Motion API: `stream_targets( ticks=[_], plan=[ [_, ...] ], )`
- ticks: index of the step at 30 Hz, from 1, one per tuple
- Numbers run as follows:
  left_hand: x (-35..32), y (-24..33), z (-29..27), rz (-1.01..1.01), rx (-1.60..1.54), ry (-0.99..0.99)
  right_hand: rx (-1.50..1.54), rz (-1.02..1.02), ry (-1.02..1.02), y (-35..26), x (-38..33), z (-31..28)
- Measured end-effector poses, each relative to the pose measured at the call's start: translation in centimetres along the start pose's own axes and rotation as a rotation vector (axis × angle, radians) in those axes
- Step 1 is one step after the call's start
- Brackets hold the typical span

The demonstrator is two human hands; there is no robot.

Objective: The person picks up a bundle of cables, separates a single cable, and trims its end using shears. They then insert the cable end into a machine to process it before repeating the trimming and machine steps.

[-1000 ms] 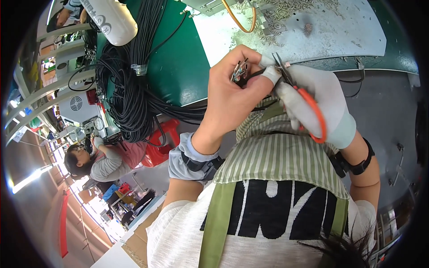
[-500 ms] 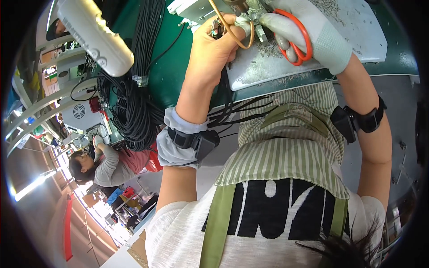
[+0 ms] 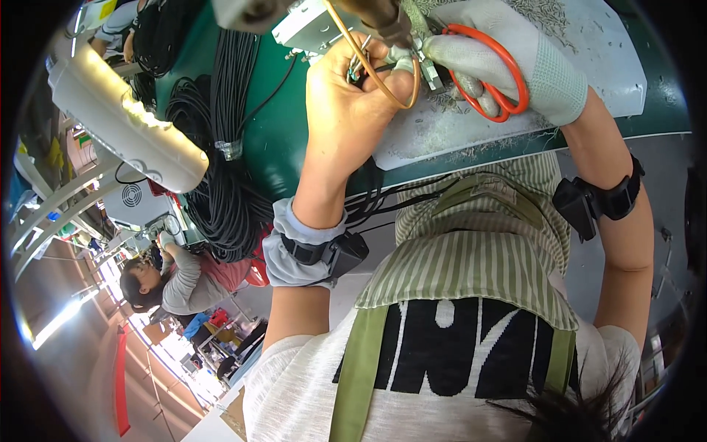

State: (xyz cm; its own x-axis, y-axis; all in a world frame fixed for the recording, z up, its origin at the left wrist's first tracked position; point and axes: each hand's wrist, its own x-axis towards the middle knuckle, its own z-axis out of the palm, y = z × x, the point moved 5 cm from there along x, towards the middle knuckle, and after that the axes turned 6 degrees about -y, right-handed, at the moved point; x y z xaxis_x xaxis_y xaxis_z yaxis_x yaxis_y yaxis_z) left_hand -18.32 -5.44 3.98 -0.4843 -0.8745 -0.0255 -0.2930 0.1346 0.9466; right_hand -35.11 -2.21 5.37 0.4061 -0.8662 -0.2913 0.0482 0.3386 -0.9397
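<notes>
My left hand [image 3: 350,110], bare but with white covering on fingertips, is closed in a pinch on a small dark connector-like part [image 3: 356,71] beside a metal fixture. A thin tan tube [image 3: 383,87] curves in front of these fingers. My right hand [image 3: 508,62] wears a pale glove and is closed around red-handled scissors [image 3: 515,70]; their loops circle its fingers, and the blades are mostly hidden. Both hands meet at the small metal fixture [image 3: 433,77], under a dark metal spindle [image 3: 387,29]. Exactly what the fingertips touch is hidden.
Small metal-coloured scraps litter the white sheet [image 3: 412,147] on the green table [image 3: 269,147]. Bundled black cables [image 3: 213,214] hang over the left edge. A lit white lamp [image 3: 132,121] juts in at upper left. A co-worker [image 3: 184,280] sits further left.
The view has shifted, so the lamp sits lower and more of the machine shows at the top. Both hands stay at the fixture with the same holds.
</notes>
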Motion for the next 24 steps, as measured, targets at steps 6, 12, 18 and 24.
stream_targets(
  ticks=[6,12,18,24],
  plan=[
    [0.1,1.2,0.4,0.04,0.064,-0.068,0.011,-0.042,-0.037,0.1,0.2,-0.5],
    [-0.1,0.7,0.4,0.052,0.062,-0.062,0.011,-0.009,-0.023,0.3,0.2,-0.4],
    [0.2,0.3,0.3,-0.005,0.032,-0.037,0.094,-0.085,-0.047,0.9,0.4,-0.6],
    [-0.9,-1.3,-0.7,-0.141,-0.215,-0.057,-0.128,-0.031,0.185,1.3,-1.2,-0.1]
  ],
)
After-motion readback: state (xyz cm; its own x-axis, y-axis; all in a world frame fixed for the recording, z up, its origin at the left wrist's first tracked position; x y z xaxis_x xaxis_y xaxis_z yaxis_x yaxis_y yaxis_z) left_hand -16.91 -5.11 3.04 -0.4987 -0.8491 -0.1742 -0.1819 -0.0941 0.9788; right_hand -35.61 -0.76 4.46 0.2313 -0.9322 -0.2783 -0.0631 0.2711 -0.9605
